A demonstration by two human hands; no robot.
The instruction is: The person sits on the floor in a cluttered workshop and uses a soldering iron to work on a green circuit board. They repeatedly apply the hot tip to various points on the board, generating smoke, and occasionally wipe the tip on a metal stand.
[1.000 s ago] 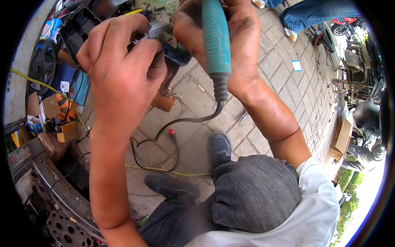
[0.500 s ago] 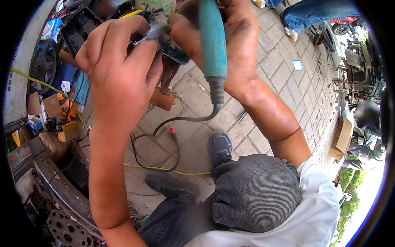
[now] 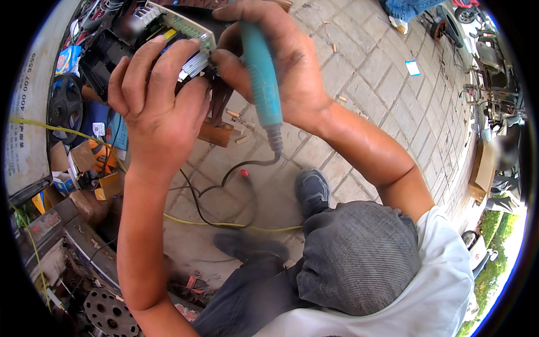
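Note:
My right hand (image 3: 297, 70) is wrapped around the teal handle of a corded tool, which looks like a soldering iron (image 3: 261, 84). Its working tip is hidden, and a black cord (image 3: 247, 164) runs from its lower end toward the paving. My left hand (image 3: 160, 106) has its fingers curled over a circuit board assembly. The green-beige board (image 3: 185, 25) stands on edge, with a silvery finned metal part (image 3: 195, 65) just below it, close to my left fingertips. My right thumb is near the board's lower corner.
Black plastic housings (image 3: 104, 62) lie beyond my left hand. At left are open small boxes (image 3: 106, 186), a yellow cable (image 3: 67, 131) and a perforated metal disc (image 3: 109, 312). A wooden block (image 3: 215, 133) rests on the brick paving (image 3: 365, 84). A person's jeans leg (image 3: 412, 7) shows at top right.
My right hand and the soldering iron have moved left and slightly down. The circuit board now shows above my left fingers, which have opened out over the assembly.

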